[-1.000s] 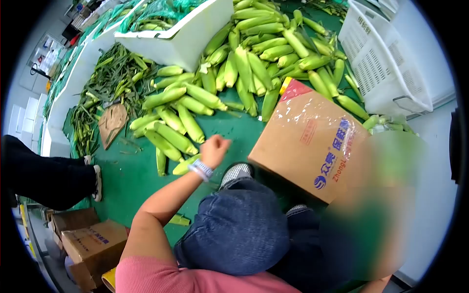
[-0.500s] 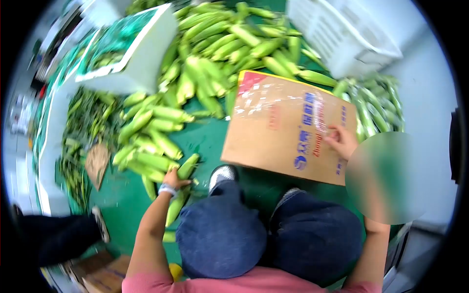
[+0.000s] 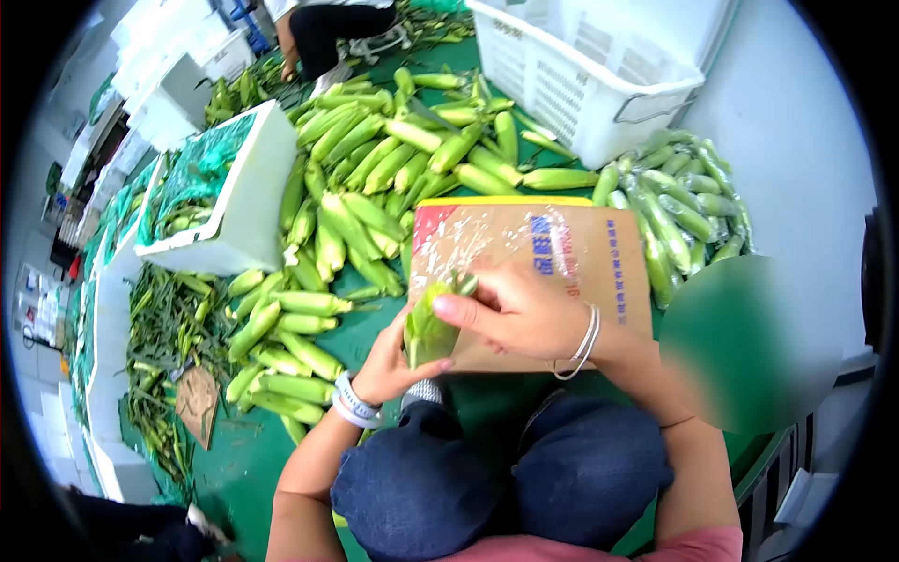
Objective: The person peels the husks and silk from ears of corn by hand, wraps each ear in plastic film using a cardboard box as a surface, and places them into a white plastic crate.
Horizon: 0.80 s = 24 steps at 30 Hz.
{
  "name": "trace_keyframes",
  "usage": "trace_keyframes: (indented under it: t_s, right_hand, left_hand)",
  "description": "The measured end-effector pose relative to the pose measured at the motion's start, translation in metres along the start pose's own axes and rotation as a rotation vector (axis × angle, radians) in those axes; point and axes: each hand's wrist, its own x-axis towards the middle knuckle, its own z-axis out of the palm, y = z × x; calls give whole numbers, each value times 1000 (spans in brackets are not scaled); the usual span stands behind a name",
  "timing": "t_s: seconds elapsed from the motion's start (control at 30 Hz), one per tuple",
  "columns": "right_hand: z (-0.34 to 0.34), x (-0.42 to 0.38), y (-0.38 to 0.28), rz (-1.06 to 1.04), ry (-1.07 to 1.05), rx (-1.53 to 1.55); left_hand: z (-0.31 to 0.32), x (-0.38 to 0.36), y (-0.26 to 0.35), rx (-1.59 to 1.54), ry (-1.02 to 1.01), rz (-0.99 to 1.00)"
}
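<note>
Above the box [image 3: 562,253], both hands grip corn [image 3: 429,323].

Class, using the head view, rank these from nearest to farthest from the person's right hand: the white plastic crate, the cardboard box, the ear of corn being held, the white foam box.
1. Ear of corn: gripped in the right hand, the left hand under it.
2. Cardboard box: directly behind the hand.
3. White foam box: off to the left.
4. White plastic crate: top, beyond the corn pile.
</note>
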Motion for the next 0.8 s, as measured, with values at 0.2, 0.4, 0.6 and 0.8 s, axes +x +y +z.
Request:
trace_keyframes:
  t_s: [0.2,0.4,0.6,0.8]
  right_hand:
    - [-11,-15,5,212,-202,332]
    - [-17,-14,-20,328,-406,69]
    - [13,-1,-25,306,-280,424]
    - [31,15,-28,184,-80,590]
  left_hand:
    - [6,16,-13,227,55,283]
    - [8,5,14,467,125,370]
    - [3,10,-3,454,369,487]
    - [-1,41,-1,85,268,348]
